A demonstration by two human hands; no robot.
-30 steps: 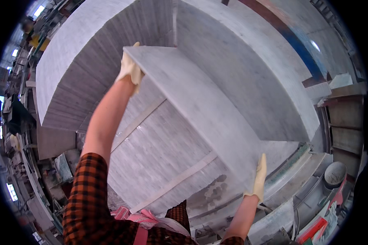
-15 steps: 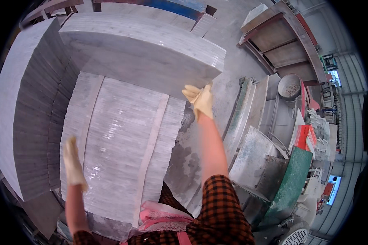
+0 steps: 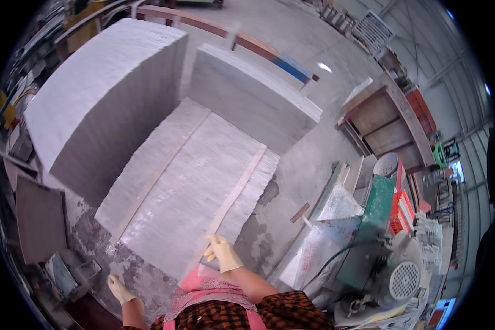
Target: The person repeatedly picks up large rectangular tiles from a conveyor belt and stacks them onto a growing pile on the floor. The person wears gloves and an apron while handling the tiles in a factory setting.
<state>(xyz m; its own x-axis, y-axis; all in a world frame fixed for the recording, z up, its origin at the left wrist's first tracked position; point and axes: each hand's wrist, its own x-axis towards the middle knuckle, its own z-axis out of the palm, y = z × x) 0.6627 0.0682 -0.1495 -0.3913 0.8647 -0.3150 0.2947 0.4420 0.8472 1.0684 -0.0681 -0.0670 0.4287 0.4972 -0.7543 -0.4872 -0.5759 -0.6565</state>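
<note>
A low, wide stack of grey-white stone slabs (image 3: 198, 170) lies in front of me, with two pale strips across its top; one strip (image 3: 237, 190) runs toward my right hand. My right hand (image 3: 225, 255), in a cream glove, is by the stack's near edge, fingers apart and nothing in it. Whether it touches the stone I cannot tell. Lower left, my left hand (image 3: 122, 290), gloved too, hangs beside the stack over the floor with loosely bent fingers and holds nothing. A pink apron (image 3: 206, 300) covers my front.
A tall block of upright slabs (image 3: 126, 93) stands at the left, another upright slab stack (image 3: 253, 96) at the back. Metal sheets, a green panel (image 3: 371, 214) and a motor with a round grille (image 3: 404, 279) crowd the right. A brown board (image 3: 40, 220) leans far left.
My view has turned and drawn back from the slabs. My right hand has come from the back stack's corner to the near edge; my left has dropped lower, off the low stack's side.
</note>
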